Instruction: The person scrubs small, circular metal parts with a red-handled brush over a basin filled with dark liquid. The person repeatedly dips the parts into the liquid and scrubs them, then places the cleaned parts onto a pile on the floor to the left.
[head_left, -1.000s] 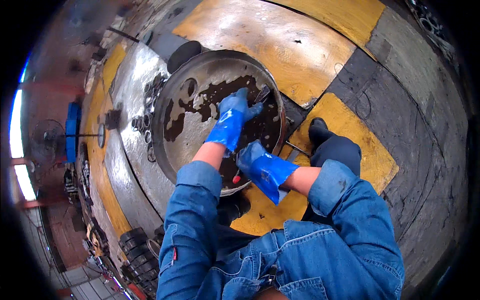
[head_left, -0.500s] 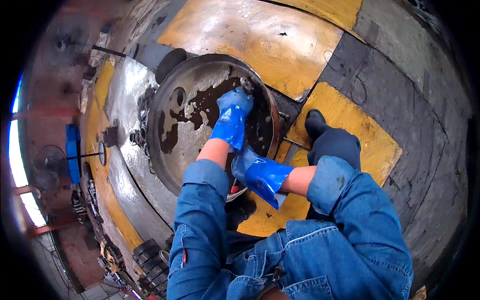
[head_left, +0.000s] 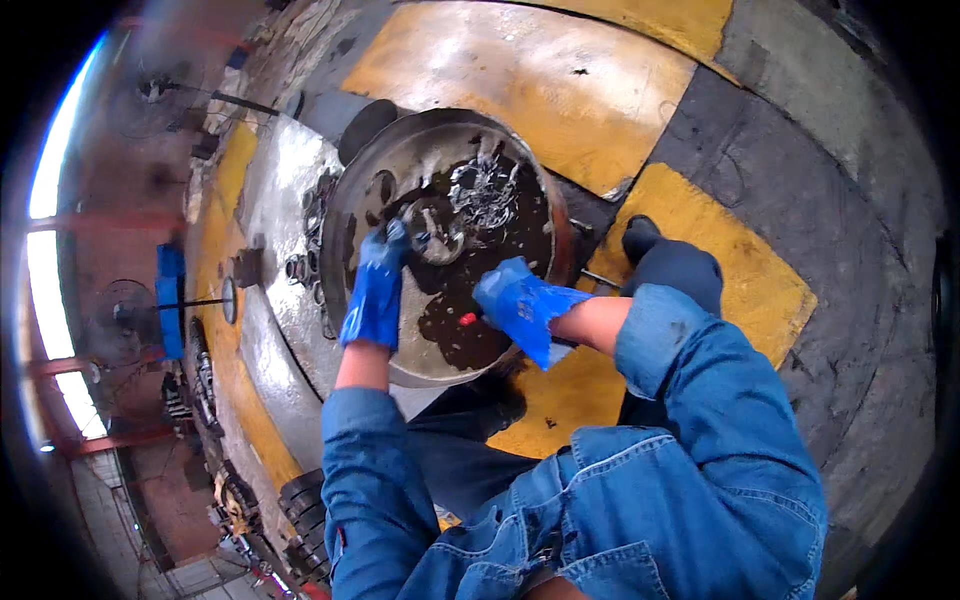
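Your left hand (head_left: 375, 290) pinches a dark metal part (head_left: 432, 222) at the oily pan's (head_left: 340, 215) near-left rim, right hand (head_left: 522, 303) closed on a red-tipped tool (head_left: 466, 320) over its sludge, and slick gloves could drop either

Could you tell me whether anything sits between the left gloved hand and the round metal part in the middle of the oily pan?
Nothing visible does. The left hand already has its fingertips at the round metal part inside the pan. The right hand hovers over the dark oil, holding a small red-tipped tool.

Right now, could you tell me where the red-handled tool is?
In the head view, the red-handled tool is in the right hand, over the round metal basin.
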